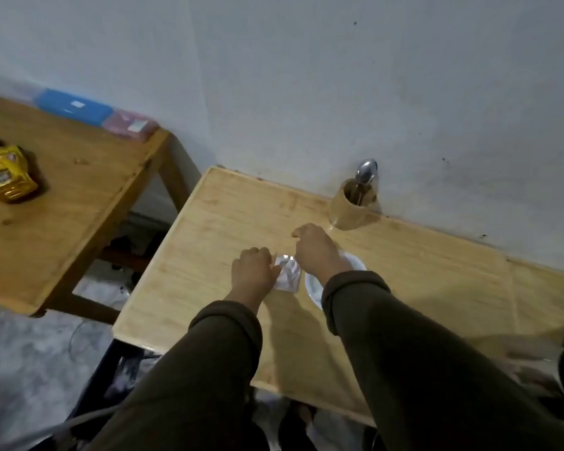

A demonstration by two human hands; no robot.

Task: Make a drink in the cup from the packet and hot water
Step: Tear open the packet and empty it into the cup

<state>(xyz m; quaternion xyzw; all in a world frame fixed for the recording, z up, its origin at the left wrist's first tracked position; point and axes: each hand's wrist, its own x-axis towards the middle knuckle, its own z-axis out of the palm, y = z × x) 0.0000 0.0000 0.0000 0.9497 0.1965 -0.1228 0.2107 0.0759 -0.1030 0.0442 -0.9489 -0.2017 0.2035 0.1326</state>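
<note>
Tabletop (404, 271): pale wood with a fine straight grain, flat and rectangular, set against a grey-white wall (306, 76) marked with small dark specks.
Packet (288, 273): small, silvery and crinkled, roughly square, lying between the two hands and just left of the white cup.
Left hand (253, 275): palm down, fingers curled in close, their tips touching the packet's left edge; a pinch looks likely but the grip itself is hidden.
Right hand (315, 252): arched above the packet's upper right corner, fingers bent narrow and drawn together at that corner; whether they clamp the foil cannot be told.
Sleeves (404, 353): dark olive, soft cloth, cuffs bunched at both wrists.
Cup (355, 263): white, round and smooth-rimmed, mostly covered by the right wrist, touching or just beside the packet; its contents cannot be seen.
Holder (352, 206): tan cylinder, matte, standing beyond the right fingers at the wall.
Spoon (366, 172): shiny metal, standing in the holder with its oval bowl upward.
Second tabletop (62, 206): darker orange wood, well left of the left fingers.
Gold pouch (7, 177): glossy yellow foil, crumpled, lying on the second tabletop.
Blue case (74, 105): flat plastic box at the wall, with a pink case (129, 125) touching its right end.
</note>
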